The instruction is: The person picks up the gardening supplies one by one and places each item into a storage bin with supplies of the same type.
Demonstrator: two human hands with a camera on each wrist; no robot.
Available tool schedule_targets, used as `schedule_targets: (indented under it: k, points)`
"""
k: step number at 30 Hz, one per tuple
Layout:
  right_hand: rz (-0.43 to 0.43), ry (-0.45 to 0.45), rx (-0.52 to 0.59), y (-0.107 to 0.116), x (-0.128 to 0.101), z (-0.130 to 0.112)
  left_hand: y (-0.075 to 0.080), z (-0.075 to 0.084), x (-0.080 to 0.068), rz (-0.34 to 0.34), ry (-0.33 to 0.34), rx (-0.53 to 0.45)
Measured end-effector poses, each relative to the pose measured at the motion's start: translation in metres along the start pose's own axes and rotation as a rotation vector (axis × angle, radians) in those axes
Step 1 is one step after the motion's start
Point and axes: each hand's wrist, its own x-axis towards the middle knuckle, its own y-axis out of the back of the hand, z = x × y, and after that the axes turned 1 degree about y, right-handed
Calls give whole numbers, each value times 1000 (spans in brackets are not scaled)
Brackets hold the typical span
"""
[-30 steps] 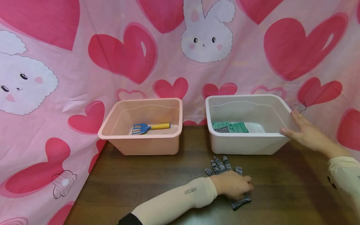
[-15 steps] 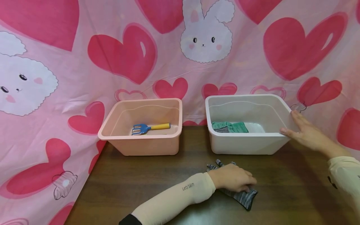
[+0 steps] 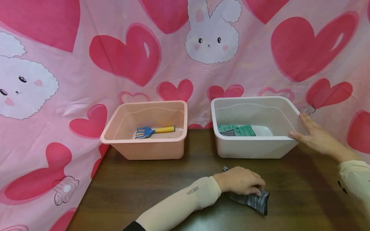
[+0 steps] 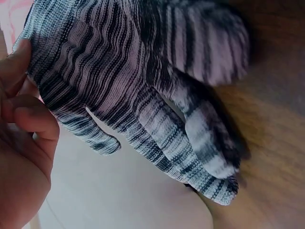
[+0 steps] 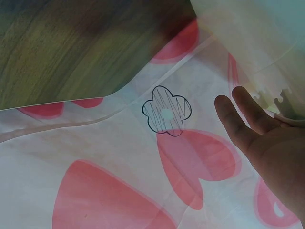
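Note:
My left hand (image 3: 241, 182) grips a grey and black striped knit glove (image 3: 250, 199) on the brown table, in front of the white tub (image 3: 228, 146). The left wrist view shows the glove (image 4: 143, 86) close up, pinched by my fingers (image 4: 26, 119) and lifted a little off the wood. My right hand (image 3: 313, 136) rests flat with straight fingers against the white tub's right side (image 5: 248, 43). Inside the white tub lies a green and grey glove (image 3: 236, 130). The pink tub (image 3: 144, 149) to the left holds a blue toy rake with a yellow handle (image 3: 154, 130).
A pink cloth with red hearts and white bunnies (image 3: 130, 54) hangs behind the tubs and drapes over the table's left edge. Bare brown tabletop (image 3: 138, 189) spreads in front of the pink tub.
My left hand has closed round the striped glove and gathered it up; its fingers no longer lie spread flat, and its cuff end has swung right. The right hand has stayed on the tub.

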Motion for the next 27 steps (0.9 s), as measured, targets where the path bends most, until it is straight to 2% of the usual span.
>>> schedule_targets:
  k: [9,16,21,27]
  points:
    - [16,16,-13,0,0,-1,8,-5,-5,104,45,-114]
    - [23,23,-31,0,-1,-2,13,-9,-8,181,20,-148]
    - [13,15,-23,0,-1,-1,17,-11,-9,197,23,-159]
    - [10,10,-29,1,-1,-4,22,-11,-11,222,42,-245]
